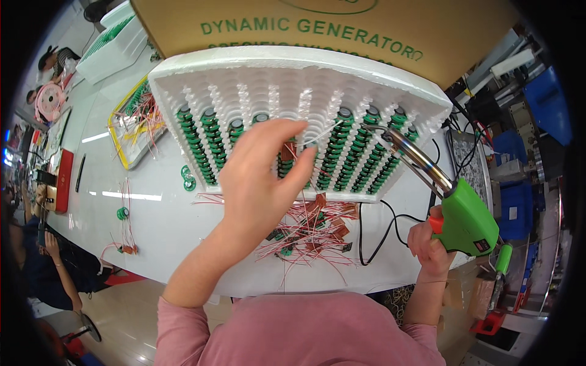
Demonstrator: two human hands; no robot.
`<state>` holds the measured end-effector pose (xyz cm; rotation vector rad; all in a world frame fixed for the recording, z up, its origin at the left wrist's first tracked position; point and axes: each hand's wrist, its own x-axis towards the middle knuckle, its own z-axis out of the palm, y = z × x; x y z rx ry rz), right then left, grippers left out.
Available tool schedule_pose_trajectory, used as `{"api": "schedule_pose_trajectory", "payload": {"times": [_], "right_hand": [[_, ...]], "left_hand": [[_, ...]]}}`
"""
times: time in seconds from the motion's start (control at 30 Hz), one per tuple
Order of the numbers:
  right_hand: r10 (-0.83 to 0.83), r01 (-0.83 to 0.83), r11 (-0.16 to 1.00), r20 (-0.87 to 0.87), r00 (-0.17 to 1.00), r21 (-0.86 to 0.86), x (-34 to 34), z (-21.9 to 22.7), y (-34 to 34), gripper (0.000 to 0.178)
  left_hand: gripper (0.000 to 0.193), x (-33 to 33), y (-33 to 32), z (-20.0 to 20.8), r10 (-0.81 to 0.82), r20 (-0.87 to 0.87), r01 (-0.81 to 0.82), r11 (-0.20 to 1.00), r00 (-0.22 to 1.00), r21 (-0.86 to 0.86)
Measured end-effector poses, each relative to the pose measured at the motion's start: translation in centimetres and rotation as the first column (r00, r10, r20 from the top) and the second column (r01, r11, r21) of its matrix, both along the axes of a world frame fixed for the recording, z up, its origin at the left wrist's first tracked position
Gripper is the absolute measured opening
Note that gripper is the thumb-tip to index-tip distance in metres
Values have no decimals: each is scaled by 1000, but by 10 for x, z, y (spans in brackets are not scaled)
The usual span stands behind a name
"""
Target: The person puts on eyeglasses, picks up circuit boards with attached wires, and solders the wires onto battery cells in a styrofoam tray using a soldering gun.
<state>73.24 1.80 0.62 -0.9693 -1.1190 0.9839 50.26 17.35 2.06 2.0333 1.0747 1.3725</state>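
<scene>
The left hand (259, 177) sits at the centre of the frame, raised over the white foam tray (427, 91), its thumb and fingers pinched together on a small brown part (287, 150) with a thin white lead (323, 134) running up and to the right. The right hand (427, 244), at the lower right, is clamped around the grip of a green soldering gun (467, 219); its long metal barrel slants up and left so that the tip (371, 128) lies just beside the far end of that lead, above the rows of green coils (342, 152) standing in the tray's slots.

To do this joint well, it seems wise to keep the left hand steady and the pinch well back from the lead's end, so the fingers stay away from the hot tip, and to bring the tip to the lead alone without brushing the foam.

Below the tray, at lower centre, a loose heap of red-and-white wires (311, 232) with more brown parts lies on the white counter (152, 213). A black cable (372, 238) curls beside it. At the upper left sits a yellow tray (119, 152) with wired pieces, and a cardboard box (183, 24) stands behind the foam.
</scene>
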Motion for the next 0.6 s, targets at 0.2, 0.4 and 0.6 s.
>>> {"api": "schedule_pose_trajectory", "payload": {"times": [0.2, 0.4, 0.6], "right_hand": [[94, -96, 995, -283, 954, 6, 13, 9, -18, 57], [282, -260, 959, -450, 847, 110, 9, 29, -44, 53], [413, -352, 910, -560, 718, 220, -4, 40, -69, 50]], "left_hand": [[14, 15, -56, 7, -163, 153, 196, 950, 975, -242], [16, 32, -106, 2, -331, 481, 575, 593, 812, -563], [16, 23, -138, 22, -390, 470, 611, 502, 792, -612]]}}
